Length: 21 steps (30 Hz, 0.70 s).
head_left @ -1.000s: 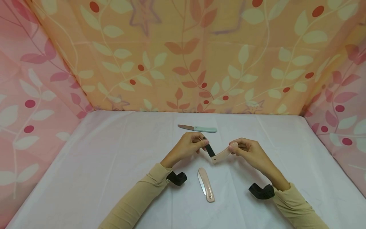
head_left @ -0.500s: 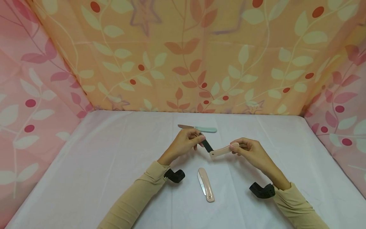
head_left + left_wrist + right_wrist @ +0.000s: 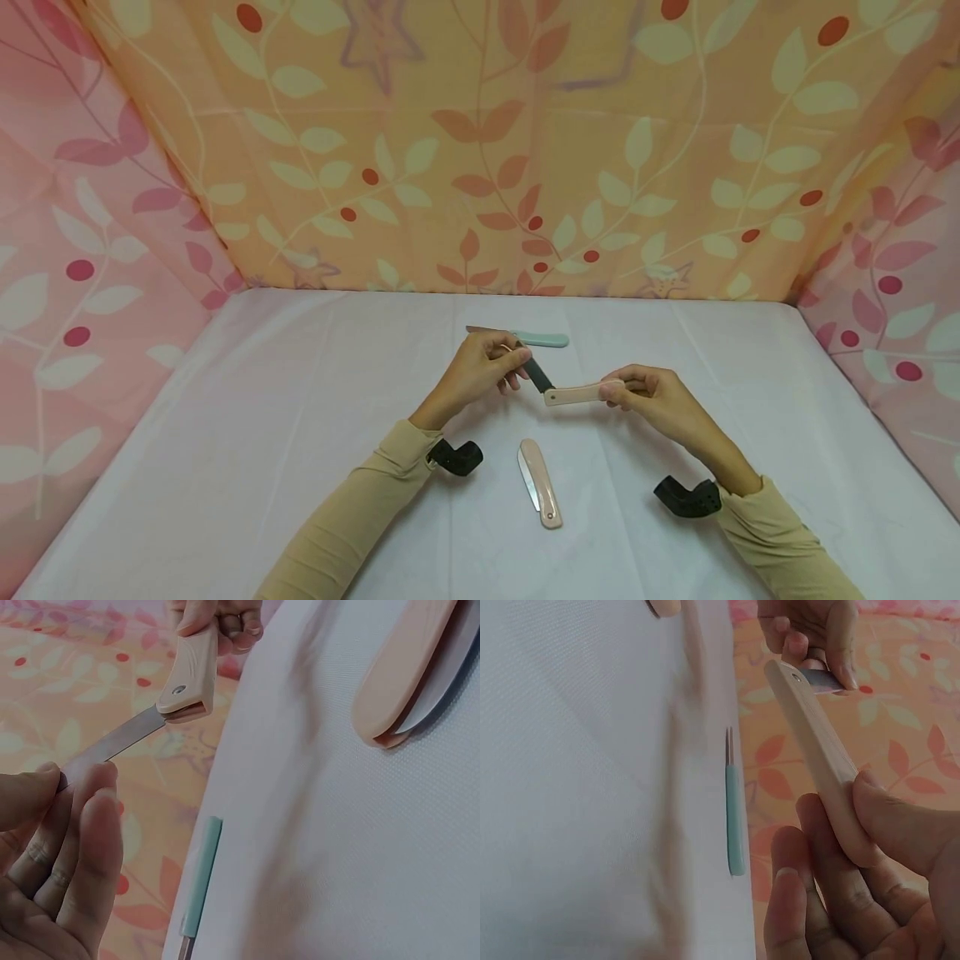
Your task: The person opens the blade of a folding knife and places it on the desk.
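Observation:
A folding knife with a beige handle [image 3: 573, 394] is held in the air between both hands, its blade [image 3: 124, 739] swung partway out at a wide angle. My left hand [image 3: 480, 367] pinches the blade near its tip between thumb and fingers. At the far end of the handle, my right hand [image 3: 656, 400] grips with the thumb on one side and fingers on the other. Below them on the table lies a second beige folding knife [image 3: 540, 483], its blade showing along one side of the handle. My left hand partly covers a mint-handled knife [image 3: 543, 339] behind it.
A white cloth [image 3: 337, 358] covers the table. Patterned fabric walls, orange at the back [image 3: 420, 208] and pink at the sides [image 3: 67, 375], surround it. Black wrist-worn devices [image 3: 457, 458] stick out from both cuffs.
My left hand has moved left and slightly away, drawing the blade with it. The angle between blade and handle has widened, and the handle has swung closer to level. The two lying knives stay put.

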{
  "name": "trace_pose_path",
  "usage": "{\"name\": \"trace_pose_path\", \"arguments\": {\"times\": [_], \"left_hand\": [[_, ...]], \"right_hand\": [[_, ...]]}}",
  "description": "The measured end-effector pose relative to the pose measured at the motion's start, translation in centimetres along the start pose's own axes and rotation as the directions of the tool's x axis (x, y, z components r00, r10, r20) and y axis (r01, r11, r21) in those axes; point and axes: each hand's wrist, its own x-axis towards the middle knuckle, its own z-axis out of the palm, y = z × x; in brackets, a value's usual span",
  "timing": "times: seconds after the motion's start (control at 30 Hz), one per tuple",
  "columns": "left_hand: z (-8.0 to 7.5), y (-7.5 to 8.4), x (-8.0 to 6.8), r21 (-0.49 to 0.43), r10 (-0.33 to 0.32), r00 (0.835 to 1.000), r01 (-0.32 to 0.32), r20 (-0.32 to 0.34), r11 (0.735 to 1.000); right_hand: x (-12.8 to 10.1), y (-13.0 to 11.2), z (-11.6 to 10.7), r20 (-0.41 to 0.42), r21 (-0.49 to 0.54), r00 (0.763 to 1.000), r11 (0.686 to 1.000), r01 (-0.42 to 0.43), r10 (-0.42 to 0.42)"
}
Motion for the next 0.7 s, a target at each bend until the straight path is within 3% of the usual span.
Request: {"name": "trace_pose_path", "arguments": {"times": [0.3,0.7], "left_hand": [[-0.12,-0.03,-0.04,-0.062,-0.004,1.0,0.005,0.021,0.998],[-0.48,0.14,0.07,-0.065,0.013,0.999,-0.011,0.03,0.998]], "right_hand": [[0.03,-0.01,0.24,0.081,-0.037,0.993,0.995,0.09,-0.087],[-0.03,0.12,0.64,-0.06,-0.058,0.986,0.987,0.151,-0.155]]}}
